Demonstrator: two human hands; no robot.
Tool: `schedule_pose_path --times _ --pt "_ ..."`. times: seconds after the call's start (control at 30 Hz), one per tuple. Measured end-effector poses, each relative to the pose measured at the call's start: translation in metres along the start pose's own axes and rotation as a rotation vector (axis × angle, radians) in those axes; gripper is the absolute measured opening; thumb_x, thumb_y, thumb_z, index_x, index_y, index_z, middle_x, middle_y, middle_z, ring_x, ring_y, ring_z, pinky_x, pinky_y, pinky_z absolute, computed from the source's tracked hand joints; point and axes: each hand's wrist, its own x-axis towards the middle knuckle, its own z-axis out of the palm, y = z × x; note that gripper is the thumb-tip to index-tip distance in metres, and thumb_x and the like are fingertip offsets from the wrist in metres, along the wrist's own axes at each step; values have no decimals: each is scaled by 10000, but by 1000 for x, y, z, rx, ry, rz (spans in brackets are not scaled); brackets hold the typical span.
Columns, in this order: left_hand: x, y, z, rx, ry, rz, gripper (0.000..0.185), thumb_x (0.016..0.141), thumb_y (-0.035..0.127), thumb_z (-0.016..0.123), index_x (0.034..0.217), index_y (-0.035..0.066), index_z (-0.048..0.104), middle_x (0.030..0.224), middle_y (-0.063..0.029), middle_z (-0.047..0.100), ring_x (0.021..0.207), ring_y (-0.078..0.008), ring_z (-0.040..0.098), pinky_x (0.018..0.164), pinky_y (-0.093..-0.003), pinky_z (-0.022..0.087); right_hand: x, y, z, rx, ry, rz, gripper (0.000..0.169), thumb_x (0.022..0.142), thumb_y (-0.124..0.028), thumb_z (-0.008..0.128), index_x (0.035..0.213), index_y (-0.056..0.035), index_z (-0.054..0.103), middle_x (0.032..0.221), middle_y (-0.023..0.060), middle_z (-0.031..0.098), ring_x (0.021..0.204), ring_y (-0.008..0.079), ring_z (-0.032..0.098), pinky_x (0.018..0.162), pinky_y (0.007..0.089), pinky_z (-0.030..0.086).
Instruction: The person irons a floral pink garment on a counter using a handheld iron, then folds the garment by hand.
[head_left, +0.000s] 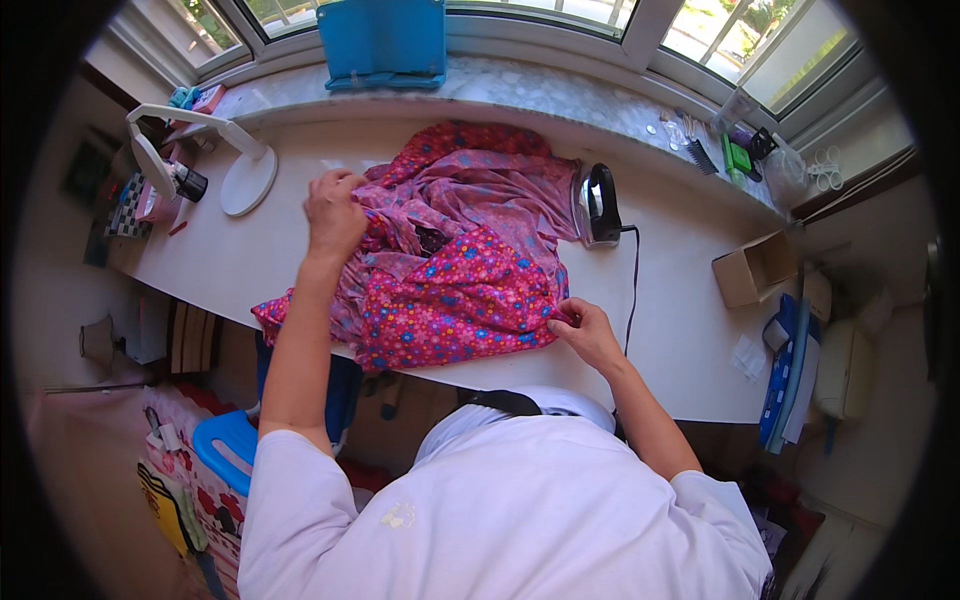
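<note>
A pink-red floral garment (465, 300) lies rumpled on the white table (675, 360), its paler inner side showing in the upper part. My left hand (335, 214) grips the cloth at its left side, fingers partly hidden from above. At the lower right corner, my right hand (589, 330) pinches the fabric edge between thumb and fingers. A clothes iron (602, 206) with a black handle stands against the garment's right side, its dark cord running toward the table's front edge.
A white desk lamp (250, 180) and a black cup (190, 182) occupy the left. At right are an open cardboard box (754, 268) and blue folders (784, 367). The marble sill (525, 79) behind holds a blue stand (382, 45), a black comb (702, 157) and white scissors (826, 169).
</note>
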Motion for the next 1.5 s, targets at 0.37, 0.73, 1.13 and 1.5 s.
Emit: schedule_pose_path --times 0.37,0.73,1.13,1.5 --pt "-37 101 78 -171 -585 -99 245 829 261 701 1023 116 739 1037 -121 704 1124 -284 596 959 -520 404 -6 5 14 200 107 17 138 841 -19 681 955 21 614 776 26 597 706 87 552 637 258 472" --pt "-82 153 -79 -1480 -926 520 103 837 -55 655 909 16 633 895 -99 658 840 -246 660 772 -321 519 -45 41 11 195 484 -61 228 836 51 634 1018 -35 527 1086 67 543 749 117 581 639 260 499" --pt "-166 235 -99 -1439 -1275 578 130 955 48 602 1082 39 581 940 -122 665 797 -268 683 703 -350 530 -111 2 -1 881 10 545 556 1022 -500 468 1315 -28 451 1147 128 616 894 223 673 731 368 580" --pt "-222 276 -119 -1372 -1033 228 132 923 -10 617 1051 17 632 889 -83 684 803 -174 680 708 -285 522 -152 8 -42 953 -439 535 335 921 -162 705 1226 -51 623 1080 32 684 913 120 671 803 299 555"
